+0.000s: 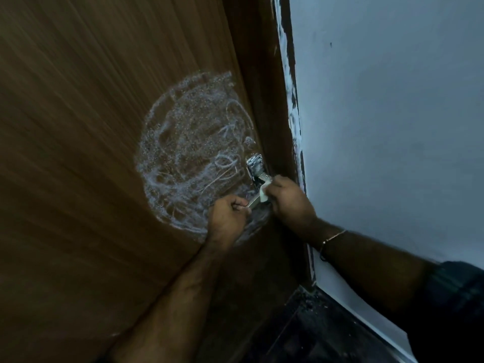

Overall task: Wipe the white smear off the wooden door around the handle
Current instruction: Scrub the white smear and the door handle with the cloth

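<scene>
Both hands at handle (256, 171): left hand (227, 218) grips lever, right hand (289, 203) holds cloth (265, 191).

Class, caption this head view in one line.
Left hand grips the handle; right hand rubs it with a cloth.

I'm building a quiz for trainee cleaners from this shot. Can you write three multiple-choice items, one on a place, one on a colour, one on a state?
1. Where does the white smear lie?
A. on the wall
B. on the wooden door left of the handle
C. on the floor

2. What colour is the cloth?
A. white
B. red
C. black

3. What does the left hand do?
A. hangs idle
B. presses flat on the wall
C. grips the handle's end

Answers: 1 B, it rings the wood beside the handle. 2 A, pale in the right hand. 3 C, fingers curl round the lever.
</scene>
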A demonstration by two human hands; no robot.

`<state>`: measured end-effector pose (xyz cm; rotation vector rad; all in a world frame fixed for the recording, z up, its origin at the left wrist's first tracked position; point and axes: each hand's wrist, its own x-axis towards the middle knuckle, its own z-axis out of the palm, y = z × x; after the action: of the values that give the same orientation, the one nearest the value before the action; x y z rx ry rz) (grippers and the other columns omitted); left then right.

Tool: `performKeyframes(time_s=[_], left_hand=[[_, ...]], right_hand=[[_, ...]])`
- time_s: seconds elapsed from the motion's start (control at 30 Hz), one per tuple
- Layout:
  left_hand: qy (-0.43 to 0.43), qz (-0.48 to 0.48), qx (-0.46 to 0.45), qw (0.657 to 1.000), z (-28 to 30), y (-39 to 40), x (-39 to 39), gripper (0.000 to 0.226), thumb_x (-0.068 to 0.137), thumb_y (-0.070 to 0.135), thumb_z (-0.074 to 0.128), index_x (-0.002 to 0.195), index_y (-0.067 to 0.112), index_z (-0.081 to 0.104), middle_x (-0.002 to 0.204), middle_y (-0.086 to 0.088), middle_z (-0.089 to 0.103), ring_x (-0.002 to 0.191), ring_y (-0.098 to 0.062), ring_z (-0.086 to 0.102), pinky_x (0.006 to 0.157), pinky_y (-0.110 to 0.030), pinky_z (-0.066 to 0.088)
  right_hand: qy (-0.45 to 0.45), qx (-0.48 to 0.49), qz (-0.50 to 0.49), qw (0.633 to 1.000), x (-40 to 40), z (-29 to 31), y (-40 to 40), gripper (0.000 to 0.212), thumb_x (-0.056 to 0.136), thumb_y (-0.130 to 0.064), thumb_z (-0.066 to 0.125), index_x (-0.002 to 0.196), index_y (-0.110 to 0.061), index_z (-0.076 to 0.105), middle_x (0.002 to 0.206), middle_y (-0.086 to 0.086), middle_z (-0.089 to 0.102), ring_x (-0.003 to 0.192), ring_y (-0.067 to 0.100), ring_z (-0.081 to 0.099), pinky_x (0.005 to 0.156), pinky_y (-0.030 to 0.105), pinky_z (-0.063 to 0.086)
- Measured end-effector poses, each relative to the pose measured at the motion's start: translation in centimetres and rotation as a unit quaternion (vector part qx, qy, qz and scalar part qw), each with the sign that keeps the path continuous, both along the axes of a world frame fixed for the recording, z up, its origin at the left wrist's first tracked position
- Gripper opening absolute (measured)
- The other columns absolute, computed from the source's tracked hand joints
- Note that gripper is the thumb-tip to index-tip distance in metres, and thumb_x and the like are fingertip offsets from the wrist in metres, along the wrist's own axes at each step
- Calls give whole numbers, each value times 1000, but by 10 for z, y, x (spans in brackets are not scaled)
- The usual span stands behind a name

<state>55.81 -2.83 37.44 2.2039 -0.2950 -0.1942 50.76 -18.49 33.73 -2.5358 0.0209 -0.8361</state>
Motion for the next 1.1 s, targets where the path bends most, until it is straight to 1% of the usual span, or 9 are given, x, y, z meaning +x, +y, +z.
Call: performKeyframes(time_s=[0.13, 0.23, 0.33, 0.4, 0.63, 0.8, 0.97, 1.03, 1.1], left_hand=[[-12, -9, 13, 1000, 2, -1, -2, 22, 88, 6, 70, 79, 25, 65, 77, 6, 67, 64, -3, 59, 50, -14, 42], [-16, -14, 30, 999, 4, -2, -1, 23, 88, 6, 70, 78, 26, 65, 79, 6, 68, 68, -6, 61, 55, -18, 42], [-22, -11, 42, 999, 5, -4, 2, 27, 86, 6, 72, 73, 29, 64, 78, 6, 68, 68, -5, 59, 54, -14, 41], [-39, -16, 53, 998, 7, -4, 3, 32, 85, 5, 72, 68, 30, 63, 73, 11, 65, 65, 1, 56, 49, -7, 40], [-38, -36, 65, 997, 6, -3, 6, 33, 85, 6, 73, 69, 32, 62, 72, 16, 64, 68, -1, 59, 56, -17, 38], [-41, -38, 61, 997, 4, 1, 11, 30, 83, 10, 76, 69, 33, 63, 76, 14, 66, 69, 0, 61, 55, -13, 41], [-44, -41, 62, 996, 3, 1, 13, 32, 82, 5, 77, 66, 30, 64, 66, 15, 63, 60, 3, 56, 49, -5, 39], [-38, -36, 59, 997, 2, -1, 15, 34, 82, 4, 76, 64, 30, 63, 65, 14, 64, 60, 0, 57, 49, -6, 38], [-24, -33, 62, 997, 2, -2, 17, 33, 83, 4, 75, 65, 30, 64, 67, 11, 67, 56, 3, 58, 48, -7, 38]], right_hand=[[-3, 226, -120, 967, 9, -1, -1, 25, 85, 3, 61, 106, -2, 74, 101, 15, 70, 91, 26, 64, 81, 20, 44], [-6, 481, -173, 860, 9, 1, 18, 23, 84, 3, 67, 106, -1, 74, 106, 12, 74, 93, 15, 65, 75, 3, 40], [5, 658, -146, 738, 5, 0, 48, 15, 83, 6, 68, 97, 3, 72, 99, 18, 73, 86, 25, 68, 78, 25, 58], [30, 745, -103, 658, -2, 4, 65, 13, 82, 10, 67, 95, 6, 68, 91, 20, 71, 84, 32, 67, 78, 43, 58], [-64, 898, -40, 434, 15, 1, 16, 27, 92, 12, 52, 118, 7, 56, 100, 21, 66, 85, 24, 66, 82, 36, 57], [46, 906, 68, 416, 6, -18, 61, 20, 93, 12, 48, 109, 4, 57, 96, 19, 65, 82, 23, 66, 67, 26, 61], [-64, 908, -9, 413, 8, -4, 35, 22, 90, 11, 56, 111, 4, 58, 105, 20, 66, 88, 24, 66, 74, 29, 59], [-62, 864, -56, 496, 6, 1, 42, 12, 87, 9, 63, 92, -1, 62, 91, 13, 68, 78, 20, 67, 64, 24, 59], [-36, 731, -123, 670, 5, 3, 51, 11, 82, 3, 71, 83, -7, 68, 83, 6, 70, 74, 14, 67, 62, 18, 57]])
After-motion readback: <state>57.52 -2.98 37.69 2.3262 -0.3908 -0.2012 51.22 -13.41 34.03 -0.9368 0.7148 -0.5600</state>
